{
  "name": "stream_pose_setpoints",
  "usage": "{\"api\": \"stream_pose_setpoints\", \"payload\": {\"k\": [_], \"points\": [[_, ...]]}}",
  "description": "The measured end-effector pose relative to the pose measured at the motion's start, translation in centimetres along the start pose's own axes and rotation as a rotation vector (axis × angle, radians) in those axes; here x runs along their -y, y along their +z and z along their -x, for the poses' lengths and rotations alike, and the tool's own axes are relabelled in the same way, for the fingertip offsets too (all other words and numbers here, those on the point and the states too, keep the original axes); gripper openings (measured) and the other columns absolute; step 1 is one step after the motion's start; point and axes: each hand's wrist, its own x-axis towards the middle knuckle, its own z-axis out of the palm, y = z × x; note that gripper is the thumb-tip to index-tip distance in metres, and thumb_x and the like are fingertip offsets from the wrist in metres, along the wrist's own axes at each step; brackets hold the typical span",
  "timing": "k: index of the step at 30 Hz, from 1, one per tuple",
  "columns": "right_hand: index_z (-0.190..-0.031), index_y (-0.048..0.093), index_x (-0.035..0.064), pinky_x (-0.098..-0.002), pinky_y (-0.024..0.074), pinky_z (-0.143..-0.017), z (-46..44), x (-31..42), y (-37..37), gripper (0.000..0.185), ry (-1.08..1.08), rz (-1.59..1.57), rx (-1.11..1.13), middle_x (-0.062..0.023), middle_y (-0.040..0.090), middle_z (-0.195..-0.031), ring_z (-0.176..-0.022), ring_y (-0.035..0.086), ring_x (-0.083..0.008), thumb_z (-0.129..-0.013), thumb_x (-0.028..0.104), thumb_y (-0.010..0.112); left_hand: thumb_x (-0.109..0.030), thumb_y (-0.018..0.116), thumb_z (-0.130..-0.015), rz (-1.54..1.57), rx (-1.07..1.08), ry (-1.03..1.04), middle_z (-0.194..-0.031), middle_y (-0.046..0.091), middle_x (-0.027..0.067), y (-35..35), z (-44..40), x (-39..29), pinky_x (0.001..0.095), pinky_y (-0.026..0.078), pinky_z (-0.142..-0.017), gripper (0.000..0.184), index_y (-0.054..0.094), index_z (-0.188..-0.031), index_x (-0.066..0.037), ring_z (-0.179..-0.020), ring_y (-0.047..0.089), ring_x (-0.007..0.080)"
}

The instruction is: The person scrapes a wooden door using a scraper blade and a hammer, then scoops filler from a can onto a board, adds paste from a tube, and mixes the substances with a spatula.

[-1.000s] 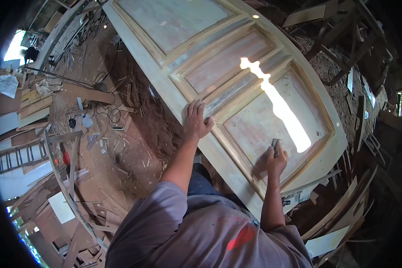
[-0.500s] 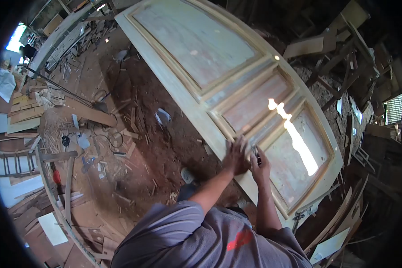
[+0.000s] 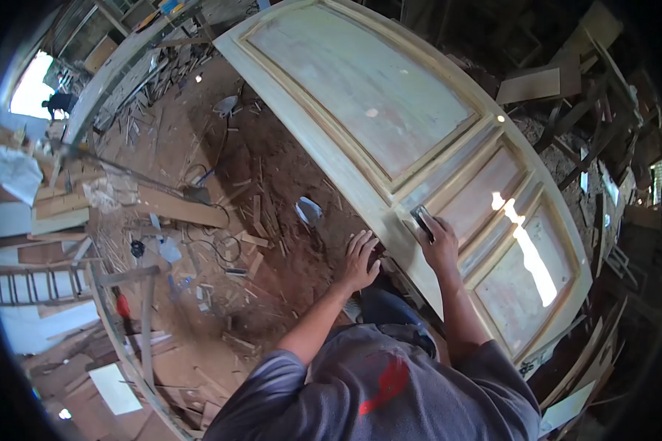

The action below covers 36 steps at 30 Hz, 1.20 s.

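While the right hand [image 3: 440, 246] curls closed around a small dark block [image 3: 422, 214], with its fingers bent and little gap left, the left hand [image 3: 360, 259] is part-open just beside the door's near edge, its fingers loosely spread. Something dark shows by the left thumb, but I cannot tell whether that hand holds it or whether it touches the edge.

The block rests on the pale outer frame of the panelled door [image 3: 375, 110], which lies flat and runs from eleven o'clock down to four. Its largest panel sits toward twelve and one, and two smaller ones sit toward three, where a white streak of glare crosses the surface. The finish is blotchy, pale green, pink and tan.

Around it, wood scraps litter the brown floor [image 3: 272, 176]. At eight o'clock lies a white sheet [image 3: 116, 389]; at two, a pale board [image 3: 533, 84] leans among dark timber. Toward ten, a bent-over person [image 3: 60, 103] shows small beside a bright opening [image 3: 28, 88].
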Motion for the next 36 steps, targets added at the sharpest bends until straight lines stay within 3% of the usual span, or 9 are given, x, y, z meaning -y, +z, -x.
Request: {"api": "stream_pose_setpoints", "payload": {"k": [7,12,17,23,24,28,36], "points": [[-0.125,0.078,0.0128,-0.0494,0.0566,-0.100,-14.7,1.6,9.9,0.037,-0.099,0.011,0.032,-0.0157,0.074,-0.121,-0.112,0.068,-0.0394,-0.089,0.019,0.079,-0.023,0.072,-0.095,-0.147,0.082,-0.049,-0.158,0.049,0.0218,-7.2,-5.4,6.2,0.0589,0.033,-0.127,0.058,0.055,-0.147,-0.006,-0.151,0.042,0.0445],[-0.121,0.079,0.0078,-0.0484,0.0555,-0.098,-21.6,2.7,14.5,0.034,-0.128,-0.079,0.051,-0.0163,0.068,-0.126,-0.114,0.063,-0.0389,-0.087,0.013,0.081,-0.018,0.072,-0.095,-0.275,0.085,-0.163,-0.153,0.055,0.0225,-12.6,-10.1,11.9,0.0568,0.039,-0.122,0.045,0.063,-0.137,-0.005,-0.147,0.047,0.0451],[-0.123,0.079,0.0111,-0.0492,0.0550,-0.097,-22.8,1.5,15.1,0.036,-0.114,-0.026,0.064,-0.0136,0.069,-0.124,-0.113,0.063,-0.0364,-0.086,0.013,0.081,-0.016,0.071,-0.095,-0.260,0.024,-0.226,-0.149,0.059,0.0220,-15.0,-17.1,16.7,0.0554,0.042,-0.121,0.040,0.065,-0.133,-0.005,-0.144,0.050,0.0446],[-0.131,0.077,0.0132,-0.0497,0.0537,-0.100,-22.7,1.8,16.8,0.051,-0.039,0.065,0.086,-0.0144,0.069,-0.132,-0.116,0.062,-0.0375,-0.080,0.009,0.082,-0.014,0.068,-0.097,-0.243,0.021,-0.051,-0.144,0.061,0.0237,-17.4,-28.4,23.0,0.0574,0.044,-0.116,0.034,0.065,-0.129,-0.002,-0.138,0.053,0.0460],[-0.135,0.075,0.0141,-0.0494,0.0529,-0.103,-23.9,2.6,17.5,0.060,-0.024,0.044,0.136,-0.0136,0.068,-0.136,-0.120,0.061,-0.0384,-0.075,0.007,0.082,-0.015,0.068,-0.097,-0.244,-0.019,-0.021,-0.141,0.062,0.0235,-17.7,-30.2,24.7,0.0572,0.044,-0.115,0.034,0.064,-0.128,-0.001,-0.136,0.055,0.0457],[-0.138,0.073,0.0147,-0.0477,0.0521,-0.108,-32.9,9.2,22.7,0.063,-0.026,0.054,0.159,-0.0110,0.068,-0.134,-0.123,0.059,-0.0373,-0.076,0.006,0.078,-0.018,0.068,-0.099,-0.224,-0.096,0.068,-0.141,0.063,0.0237,-19.9,-37.7,31.7,0.0574,0.043,-0.115,0.034,0.065,-0.128,-0.001,-0.136,0.055,0.0456],[-0.125,0.076,0.0127,-0.0446,0.0519,-0.102,-56.1,22.2,40.2,0.035,-0.065,0.065,0.186,-0.0102,0.071,-0.123,-0.119,0.061,-0.0340,-0.092,0.013,0.064,-0.019,0.068,-0.098,-0.272,-0.085,0.088,-0.145,0.060,0.0227,-28.6,-51.0,46.5,0.0576,0.041,-0.118,0.038,0.063,-0.131,-0.001,-0.139,0.053,0.0464]]}}
